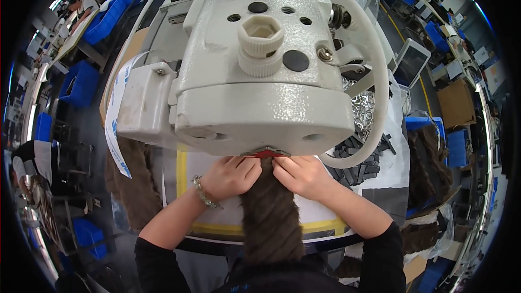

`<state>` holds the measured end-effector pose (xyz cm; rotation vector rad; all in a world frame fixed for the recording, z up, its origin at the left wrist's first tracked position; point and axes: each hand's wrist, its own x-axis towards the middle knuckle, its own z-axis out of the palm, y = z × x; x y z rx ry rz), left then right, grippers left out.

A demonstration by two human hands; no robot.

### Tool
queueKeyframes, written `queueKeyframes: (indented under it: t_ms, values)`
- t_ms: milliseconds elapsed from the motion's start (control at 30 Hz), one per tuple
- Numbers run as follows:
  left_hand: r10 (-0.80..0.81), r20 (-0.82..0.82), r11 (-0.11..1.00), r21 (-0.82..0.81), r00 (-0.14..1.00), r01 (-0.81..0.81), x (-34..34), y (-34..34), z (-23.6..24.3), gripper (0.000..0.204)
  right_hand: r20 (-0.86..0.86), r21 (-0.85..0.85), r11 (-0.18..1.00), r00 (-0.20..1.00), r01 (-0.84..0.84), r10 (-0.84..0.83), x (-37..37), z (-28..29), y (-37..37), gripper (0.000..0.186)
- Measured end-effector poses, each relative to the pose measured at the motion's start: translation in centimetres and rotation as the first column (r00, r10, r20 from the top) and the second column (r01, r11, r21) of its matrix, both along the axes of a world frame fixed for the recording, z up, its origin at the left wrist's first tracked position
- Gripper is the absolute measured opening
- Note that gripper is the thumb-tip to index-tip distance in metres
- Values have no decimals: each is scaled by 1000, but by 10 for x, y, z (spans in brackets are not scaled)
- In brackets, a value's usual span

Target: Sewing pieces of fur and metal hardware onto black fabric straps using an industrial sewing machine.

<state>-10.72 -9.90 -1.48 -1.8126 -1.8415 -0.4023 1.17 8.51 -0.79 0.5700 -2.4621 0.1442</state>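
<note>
A strip of dark brown fur (271, 217) runs from under the head of a white sewing machine (263, 108) down over the table edge toward my body. My left hand (232, 176), a beaded bracelet on its wrist, is closed on the strip's left edge. On the opposite edge, my right hand (299, 174) grips the fur with bent fingers. Both hands sit close to the machine, where a red piece (266, 153) shows at its lower front. The machine head hides my fingertips, the needle area and the far end of the strip.
Right of the machine lie black strips (361, 157) and a pile of metal rings (362, 109). More brown fur (135, 184) hangs at the left, and a fur bundle (429, 160) rests by a blue bin at the right. A white hose (380, 76) arches around the machine.
</note>
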Motion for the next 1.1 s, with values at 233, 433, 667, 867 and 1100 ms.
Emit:
queueKeyframes:
  t_ms: [233, 433, 667, 867, 1100]
  values:
    - [23, -14, 999, 45, 1000, -22, -2, 1, -6, 10, 46, -22, 999, 998, 35, -34, 1, -3, 1, 14]
    - [39, -31, 999, 23, 999, -38, 0, -1, -8, 5, -48, -34, 999, 999, 14, -16, -4, -6, 1, 17]
    - [57, -23, 998, 21, 998, -56, 0, -2, -13, 5, -61, -73, 997, 998, -1, -3, -4, -7, 3, 17]
    - [50, -2, 999, 13, 999, -50, -1, -4, -16, 5, -37, -142, 990, 999, 10, -15, -2, -10, 2, 17]
    - [71, 1, 997, -1, 997, -71, -1, -5, -12, 7, -28, -160, 987, 1000, 8, -12, -4, -9, 1, 17]
